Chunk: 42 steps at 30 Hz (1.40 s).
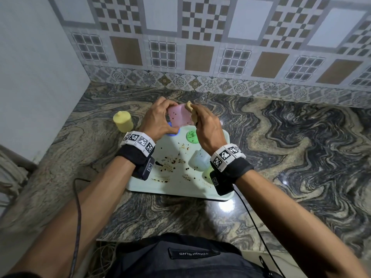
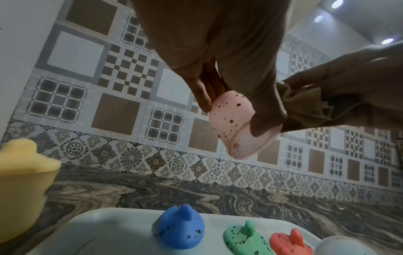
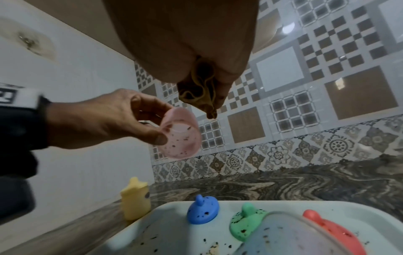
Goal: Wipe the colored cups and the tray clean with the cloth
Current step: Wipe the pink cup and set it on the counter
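My left hand grips a speckled pink cup in the air above the far end of the pale tray. In the wrist views the pink cup is tilted, its dark spots plain. My right hand holds a bunched tan cloth against the cup's right side; the cloth hangs from my fingers. On the tray stand a blue cup, a green cup, a red one and a pale bluish cup. Brown stains dot the tray.
A yellow cup stands upturned on the marbled counter, left of the tray. A patterned tile wall rises behind, a plain wall at the left. Cables trail from both wrists over the counter's near edge.
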{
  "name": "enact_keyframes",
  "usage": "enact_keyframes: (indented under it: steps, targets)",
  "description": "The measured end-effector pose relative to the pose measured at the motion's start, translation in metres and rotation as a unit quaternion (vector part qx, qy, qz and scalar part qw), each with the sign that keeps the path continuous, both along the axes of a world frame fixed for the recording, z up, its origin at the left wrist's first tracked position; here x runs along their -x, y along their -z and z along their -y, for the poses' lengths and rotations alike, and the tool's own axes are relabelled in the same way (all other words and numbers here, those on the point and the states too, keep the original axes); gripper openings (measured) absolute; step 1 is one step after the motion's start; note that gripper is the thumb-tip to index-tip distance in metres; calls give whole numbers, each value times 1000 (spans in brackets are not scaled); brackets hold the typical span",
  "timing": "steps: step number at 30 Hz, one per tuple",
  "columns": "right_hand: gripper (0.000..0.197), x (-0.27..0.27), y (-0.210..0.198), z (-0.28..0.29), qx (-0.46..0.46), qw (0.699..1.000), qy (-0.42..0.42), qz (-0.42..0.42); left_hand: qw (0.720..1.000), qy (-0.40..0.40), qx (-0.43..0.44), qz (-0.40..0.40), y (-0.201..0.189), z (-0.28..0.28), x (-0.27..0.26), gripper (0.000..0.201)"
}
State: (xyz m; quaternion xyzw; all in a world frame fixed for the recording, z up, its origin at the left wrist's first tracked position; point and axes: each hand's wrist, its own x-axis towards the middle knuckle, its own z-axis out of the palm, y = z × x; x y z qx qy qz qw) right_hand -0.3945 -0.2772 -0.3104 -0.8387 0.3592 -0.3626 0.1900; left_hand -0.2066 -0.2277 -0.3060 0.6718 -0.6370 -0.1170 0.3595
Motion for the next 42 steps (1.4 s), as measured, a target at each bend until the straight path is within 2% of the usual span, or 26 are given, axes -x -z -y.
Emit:
enact_keyframes:
  steps: [4, 9, 11, 14, 17, 19, 21, 25, 27, 30, 33, 36, 39, 40, 42]
  targets:
    - [39, -1, 4, -9, 8, 1000, 3, 3, 999, -32, 9, -9, -2, 4, 2, 70]
    - [45, 1, 7, -6, 5, 999, -37, -18, 993, -62, 31, -92, -8, 7, 8, 68]
    - [45, 3, 6, 1, -21, 999, -19, -17, 993, -51, 24, -100, -8, 6, 4, 70]
    - [55, 7, 2, 8, -48, 998, 31, -10, 993, -55, 19, -106, -7, 4, 0, 72]
    - [35, 7, 1, 3, 29, 999, -3, 12, 993, -56, 18, -99, -7, 5, 1, 71]
    - [36, 5, 2, -1, 67, 997, -48, 4, 993, -58, 21, -105, -8, 5, 1, 70]
    - [38, 3, 5, 0, 67, 996, -53, -18, 989, -63, 28, -132, -9, 5, 0, 70]
    - [32, 6, -7, 15, -13, 1000, 27, 5, 987, -61, 22, -147, -6, 1, -3, 72]
    - [33, 5, -19, 15, -25, 998, 41, 35, 988, -50, 12, -143, -4, -1, -3, 71]
    - [43, -6, -32, 3, -28, 999, -7, 30, 982, -23, 17, -187, -4, -1, 4, 72]
    - [42, -12, -37, -5, -105, 993, -32, 39, 959, -4, 27, -281, -9, -2, 10, 70]
    - [41, -12, -32, 2, -151, 986, -39, 53, 940, 3, 18, -341, -10, -6, 6, 64]
    - [44, -13, -22, 7, -273, 951, -41, 141, 920, 1, 27, -391, -10, -8, 2, 51]
    - [44, -13, -19, 8, -298, 939, -42, 164, 916, 2, 24, -400, -12, -9, 2, 53]
    - [45, -13, -19, 6, -295, 939, -37, 174, 914, 10, 1, -405, -17, -8, 0, 68]
